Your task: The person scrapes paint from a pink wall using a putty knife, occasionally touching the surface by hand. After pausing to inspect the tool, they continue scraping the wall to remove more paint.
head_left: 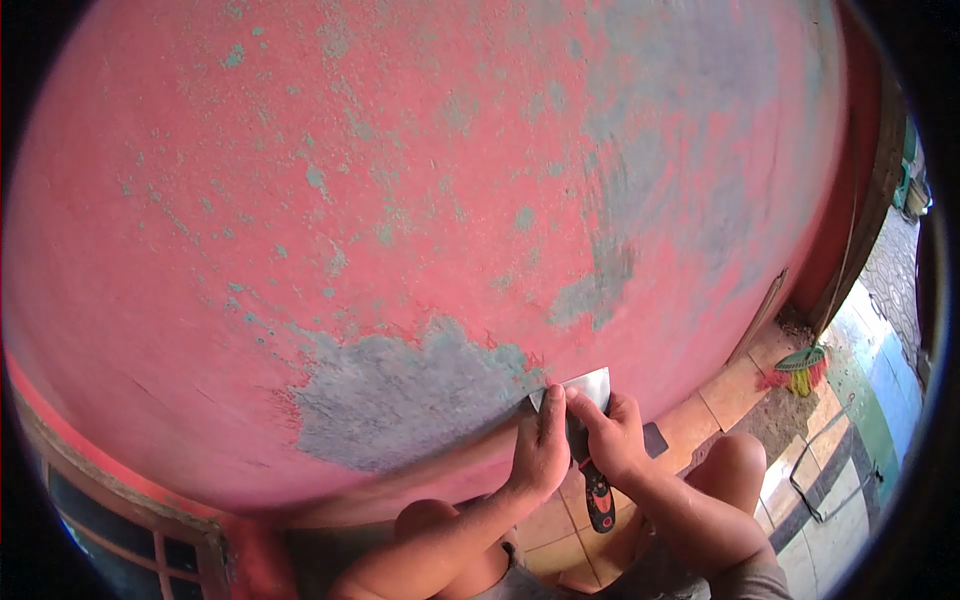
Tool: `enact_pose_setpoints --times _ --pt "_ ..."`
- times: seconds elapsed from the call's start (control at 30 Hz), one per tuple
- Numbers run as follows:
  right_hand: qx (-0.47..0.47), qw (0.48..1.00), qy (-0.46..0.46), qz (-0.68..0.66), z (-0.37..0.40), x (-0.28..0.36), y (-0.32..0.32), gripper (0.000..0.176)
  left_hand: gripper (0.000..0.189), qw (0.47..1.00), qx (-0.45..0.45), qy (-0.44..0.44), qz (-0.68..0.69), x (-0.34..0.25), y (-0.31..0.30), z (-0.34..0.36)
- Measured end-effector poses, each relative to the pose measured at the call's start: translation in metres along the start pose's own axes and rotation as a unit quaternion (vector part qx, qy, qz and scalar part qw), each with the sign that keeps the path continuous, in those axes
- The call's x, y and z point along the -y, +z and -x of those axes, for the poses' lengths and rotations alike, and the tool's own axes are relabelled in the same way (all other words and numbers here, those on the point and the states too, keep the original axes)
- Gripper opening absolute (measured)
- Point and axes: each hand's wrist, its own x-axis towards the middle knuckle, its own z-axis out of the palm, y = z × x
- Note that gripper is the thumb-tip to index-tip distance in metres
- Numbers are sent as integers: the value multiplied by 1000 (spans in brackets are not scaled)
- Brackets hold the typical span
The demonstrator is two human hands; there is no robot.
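Observation:
Both hands hold a putty knife, its metal blade (pixel 594 387) up at the wall and its black and red handle (pixel 600 500) hanging down between my wrists. My left hand (pixel 540 455) grips the blade's left side, its thumb pressed on the metal. From the right, my right hand (pixel 613 436) closes round the tool with its thumb beside the other one. The blade lies close to the lower part of the pink wall (pixel 430 250), just right of a bare grey patch (pixel 400 400) with a ragged paint edge. Green flecks show through the pink.
A broom (pixel 800 372) with red and yellow bristles rests on the tiled floor (pixel 735 397) at the right, near crumbled debris. A thin black cable or rod (pixel 797 485) lies on the tiles. A window frame (pixel 130 525) is at lower left. My bent knees flank my arms.

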Motion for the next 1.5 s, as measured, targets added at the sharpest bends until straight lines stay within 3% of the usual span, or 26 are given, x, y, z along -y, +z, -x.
enact_pose_setpoints --times 0.13,0.33,0.47,0.6,0.67,0.77,0.93,1.0,1.07,1.13,1.33,1.37,1.5 --pt "-7 998 -48 -27 -3 -5 1 34 47 998 5 66 -23 -4 2 -4" --pt "-33 996 -73 -49 -2 -14 7 31 48 997 -29 43 -52 -6 5 -1" --pt "-55 990 -118 -58 -7 -27 9 29 50 992 -24 77 -92 2 2 -3" --pt "-40 993 -103 -49 -4 6 9 29 49 995 -14 82 -49 -20 6 -10" --pt "-23 993 -101 -58 -4 15 9 29 49 999 -4 36 2 -20 2 -11" --pt "-55 991 -115 -42 -2 -9 11 29 49 991 -45 100 -80 -5 11 -2" --pt "-35 996 -73 -31 1 9 7 28 49 999 -18 33 -29 -20 7 -4" --pt "-49 993 -98 -49 -1 -2 12 28 49 999 -23 29 -3 -18 8 -5" --pt "-70 990 -115 -42 -2 -14 10 28 50 996 -10 57 -61 -6 1 -4" --pt "-62 994 -90 -31 1 -3 8 28 50 993 -4 87 -83 -15 7 -6" --pt "-56 994 -92 -22 2 11 9 30 47 999 -6 25 -46 -25 6 -7" --pt "-87 985 -145 -19 -2 -9 10 31 47 998 -5 41 -52 -4 -1 -8" --pt "-60 994 -74 -52 1 3 8 31 47 996 -7 74 -47 -5 6 -13"
